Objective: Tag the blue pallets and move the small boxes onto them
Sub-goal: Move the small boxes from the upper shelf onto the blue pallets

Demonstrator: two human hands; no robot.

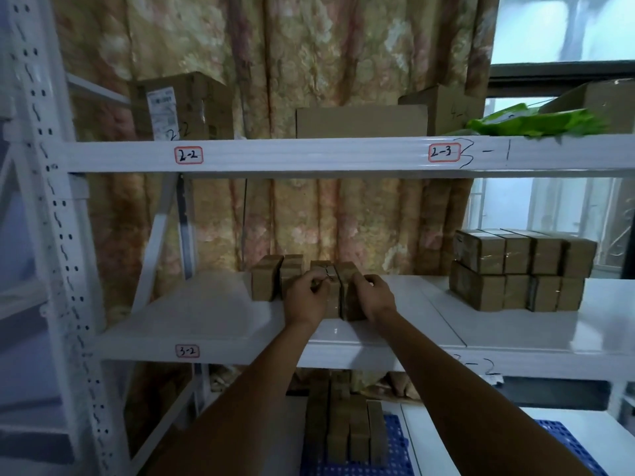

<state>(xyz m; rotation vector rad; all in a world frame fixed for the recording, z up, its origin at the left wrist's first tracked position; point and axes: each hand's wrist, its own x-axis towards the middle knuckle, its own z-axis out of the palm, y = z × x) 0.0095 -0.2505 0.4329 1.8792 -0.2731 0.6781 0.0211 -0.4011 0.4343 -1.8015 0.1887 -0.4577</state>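
You're reaching both arms up to the white metal middle shelf (213,324), the one wearing the little red-bordered "3-2" tag (187,351). Your left hand (305,298) is curling its fingers (318,281) round the left side of a pair of small brown cardboard boxes (335,290) standing upright side by side, and your right hand (372,297) is gripping the right side, so the pair is being squeezed between both hands. The boxes are sitting right at your fingertips, near the shelf's front edge.

Just to the left, two more small tan cardboard boxes (275,280) are standing upright, close to your left hand but not touching it. Over on the right of the same shelf, a two-layer stack of tape-wrapped brown boxes (519,269) is sitting well apart from you, looking glossy under the clear wrap.

Down below, between your forearms, a bunch of slim brown boxes (343,431) is already standing on a blue plastic grid pallet (395,451); a second blue pallet (563,444) is peeking out at lower right.

Up top, the "2-2" shelf (309,156) is carrying bigger plain cartons (360,121) and a crumpled green plastic bag (536,123). A floral curtain (292,46) is hanging behind it all.
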